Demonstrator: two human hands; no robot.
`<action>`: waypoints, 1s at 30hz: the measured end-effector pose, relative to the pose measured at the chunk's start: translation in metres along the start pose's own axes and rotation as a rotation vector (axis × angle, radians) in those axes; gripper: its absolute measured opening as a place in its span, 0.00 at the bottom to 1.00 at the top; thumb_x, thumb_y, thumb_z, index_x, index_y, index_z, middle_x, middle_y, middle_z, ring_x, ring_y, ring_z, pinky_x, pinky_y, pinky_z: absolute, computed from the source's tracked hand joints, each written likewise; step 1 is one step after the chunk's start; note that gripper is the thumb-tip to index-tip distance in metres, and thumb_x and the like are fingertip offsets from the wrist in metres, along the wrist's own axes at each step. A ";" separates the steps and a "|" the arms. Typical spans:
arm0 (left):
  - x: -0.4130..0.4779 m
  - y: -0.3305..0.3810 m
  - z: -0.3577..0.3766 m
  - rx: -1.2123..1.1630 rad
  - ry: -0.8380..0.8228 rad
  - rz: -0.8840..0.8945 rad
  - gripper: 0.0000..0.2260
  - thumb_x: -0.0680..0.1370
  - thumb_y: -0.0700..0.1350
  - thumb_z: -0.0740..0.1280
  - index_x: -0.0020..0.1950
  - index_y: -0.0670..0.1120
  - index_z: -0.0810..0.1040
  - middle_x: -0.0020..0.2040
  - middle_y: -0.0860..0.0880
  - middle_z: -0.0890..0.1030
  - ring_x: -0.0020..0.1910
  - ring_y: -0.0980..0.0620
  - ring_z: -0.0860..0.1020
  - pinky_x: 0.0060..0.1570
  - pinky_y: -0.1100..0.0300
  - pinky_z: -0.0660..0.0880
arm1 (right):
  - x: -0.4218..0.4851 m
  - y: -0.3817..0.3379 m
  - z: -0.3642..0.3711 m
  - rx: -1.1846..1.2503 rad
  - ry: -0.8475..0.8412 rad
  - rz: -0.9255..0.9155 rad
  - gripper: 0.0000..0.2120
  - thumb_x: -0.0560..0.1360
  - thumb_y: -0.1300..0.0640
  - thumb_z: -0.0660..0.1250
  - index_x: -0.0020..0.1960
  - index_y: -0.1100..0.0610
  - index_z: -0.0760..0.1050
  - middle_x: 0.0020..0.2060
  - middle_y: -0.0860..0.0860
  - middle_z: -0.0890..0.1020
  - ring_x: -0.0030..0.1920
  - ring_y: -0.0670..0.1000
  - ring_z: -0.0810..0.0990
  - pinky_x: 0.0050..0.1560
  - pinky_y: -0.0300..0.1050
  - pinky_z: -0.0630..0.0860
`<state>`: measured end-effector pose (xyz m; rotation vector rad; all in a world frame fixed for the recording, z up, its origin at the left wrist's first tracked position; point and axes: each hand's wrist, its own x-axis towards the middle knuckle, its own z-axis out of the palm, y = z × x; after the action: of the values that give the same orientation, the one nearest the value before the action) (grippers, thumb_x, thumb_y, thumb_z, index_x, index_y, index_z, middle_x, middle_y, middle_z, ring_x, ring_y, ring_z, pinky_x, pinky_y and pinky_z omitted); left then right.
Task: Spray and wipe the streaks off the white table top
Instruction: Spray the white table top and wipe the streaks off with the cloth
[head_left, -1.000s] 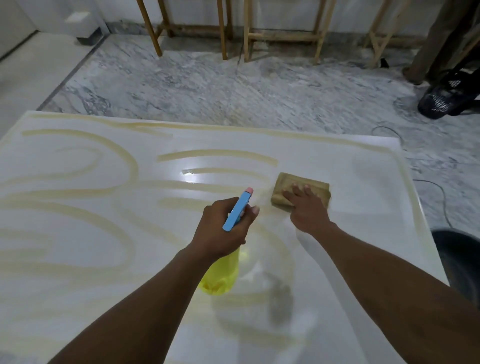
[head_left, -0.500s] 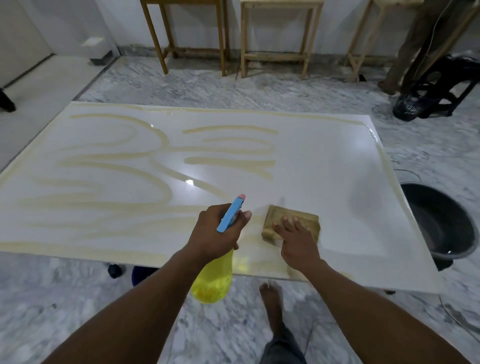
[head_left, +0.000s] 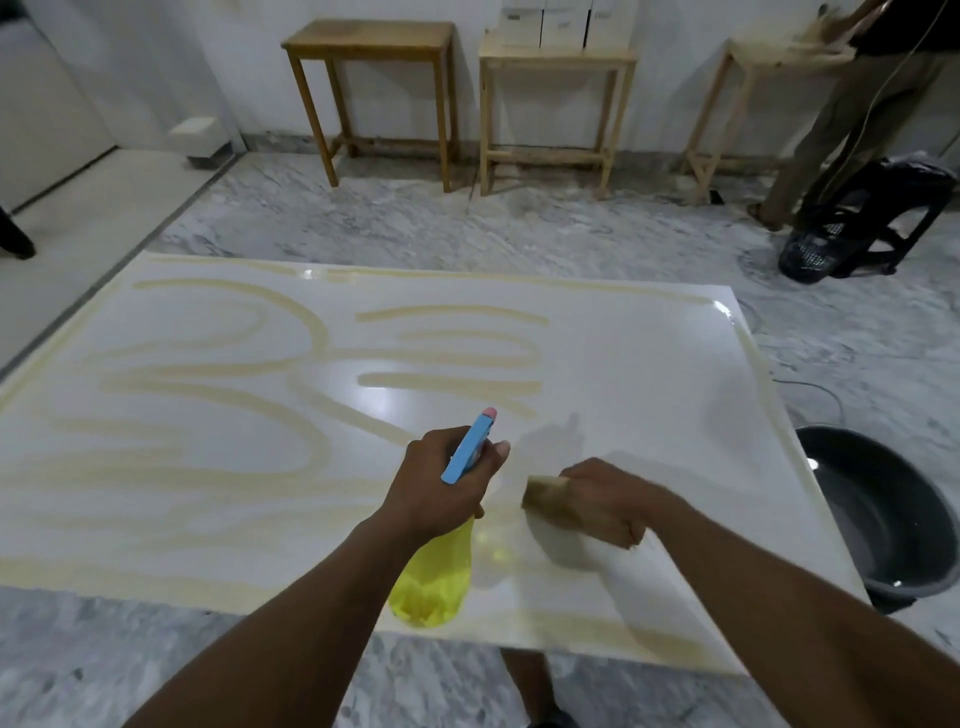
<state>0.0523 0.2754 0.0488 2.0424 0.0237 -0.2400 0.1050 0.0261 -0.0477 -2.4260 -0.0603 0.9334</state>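
The left hand (head_left: 441, 488) grips the spray bottle (head_left: 434, 587) by its neck, above the near middle of the white tabletop (head_left: 623, 364). Its fingers (head_left: 500, 449) are wrapped tight round the neck under the blue trigger head (head_left: 467, 449), which sticks up out of the fist and points to the far side. One fingertip shows on the right of the head. The yellow body hangs below the wrist, over the near edge of the tabletop.

Just right of it, the right hand (head_left: 602, 499) lies on a tan sponge (head_left: 543, 493) that rests on the tabletop. The sponge is under the palm and fingers, and only its left end shows beyond the knuckles. The fingers look folded down over it and holding it, though this hand is smeared by motion blur and the fingertips cannot be made out. The two hands are near each other but apart.

Pale yellow streaks (head_left: 311, 332) loop across the left and middle of the tabletop and run along its edges. The part on the far right side looks plain white and glossy.

A dark round basin (head_left: 883, 519) stands on the marble floor (head_left: 363, 218) at the right edge of the tabletop. Three wooden stools (head_left: 369, 41) stand along the far wall. At the far right another person's trouser leg (head_left: 831, 130) shows beside a black stool (head_left: 883, 208) on the floor
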 end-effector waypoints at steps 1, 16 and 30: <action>0.015 0.005 0.000 0.003 0.006 -0.001 0.16 0.82 0.55 0.71 0.51 0.41 0.82 0.39 0.42 0.83 0.29 0.47 0.86 0.34 0.68 0.78 | 0.015 -0.002 -0.029 0.034 -0.041 0.019 0.07 0.75 0.59 0.62 0.43 0.57 0.78 0.46 0.57 0.83 0.46 0.55 0.79 0.43 0.46 0.70; 0.211 0.021 -0.002 0.006 0.092 -0.093 0.13 0.81 0.55 0.72 0.45 0.46 0.80 0.39 0.40 0.82 0.32 0.42 0.85 0.31 0.69 0.77 | 0.274 -0.047 -0.267 -0.053 0.297 0.006 0.13 0.82 0.52 0.56 0.55 0.57 0.76 0.50 0.58 0.78 0.44 0.57 0.77 0.41 0.45 0.70; 0.194 -0.001 -0.006 0.012 0.101 -0.154 0.15 0.82 0.54 0.72 0.40 0.48 0.77 0.35 0.46 0.80 0.30 0.45 0.85 0.29 0.71 0.74 | 0.288 -0.001 -0.123 -0.413 0.353 -0.130 0.26 0.76 0.52 0.54 0.74 0.46 0.64 0.74 0.58 0.70 0.74 0.57 0.62 0.68 0.61 0.61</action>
<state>0.2434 0.2640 0.0156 2.0656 0.2429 -0.2329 0.4018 0.0349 -0.1471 -2.8896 -0.3041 0.4551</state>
